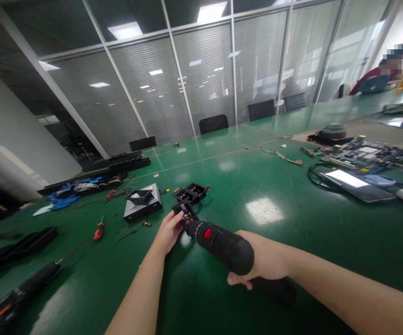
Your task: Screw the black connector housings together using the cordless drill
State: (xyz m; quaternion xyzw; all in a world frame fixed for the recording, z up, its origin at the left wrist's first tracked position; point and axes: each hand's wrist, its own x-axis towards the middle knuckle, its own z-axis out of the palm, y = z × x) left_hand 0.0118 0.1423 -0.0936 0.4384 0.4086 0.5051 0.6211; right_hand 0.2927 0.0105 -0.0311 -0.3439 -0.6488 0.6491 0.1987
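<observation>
My right hand (262,263) is wrapped round the black electric screwdriver (222,244) with a red button; its tip points at a small black part (184,215) on the green table (292,232). My left hand (168,231) pinches that part at its near edge and holds it against the table. Two more black square parts (191,191) lie joined just beyond it. A grey box (142,204) with a black bracket on top sits to the left of them.
An orange-handled screwdriver (98,231) lies left of my left arm. Black rails (117,163) and blue wiring (65,195) lie at far left. A tablet (357,183), circuit boards (365,153) and cables are at right. Another person (379,79) sits at far right. Black chairs line the far side.
</observation>
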